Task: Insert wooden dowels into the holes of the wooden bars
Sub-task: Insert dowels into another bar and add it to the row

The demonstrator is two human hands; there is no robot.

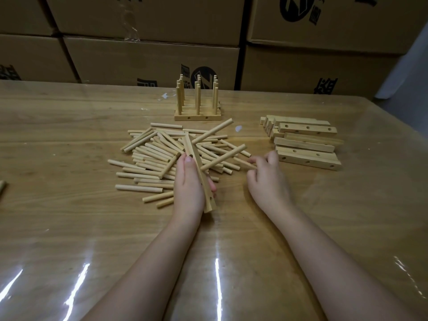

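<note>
My left hand [188, 181] grips a wooden bar [201, 177] with holes, held on edge above the table. Two dowels [223, 156] stick out of this bar to the right and up. My right hand [266, 174] pinches a loose dowel [244, 163] at the right edge of a pile of several loose dowels [150, 158]. To the right lies a stack of several bare bars [308, 144] with holes. Behind the pile stand finished bars [198, 112] with upright dowels in them.
The work lies on a glossy wooden table [69, 228] covered with clear film. Stacked cardboard boxes [150, 59] form a wall along the far edge. A wooden piece [1, 187] shows at the left edge.
</note>
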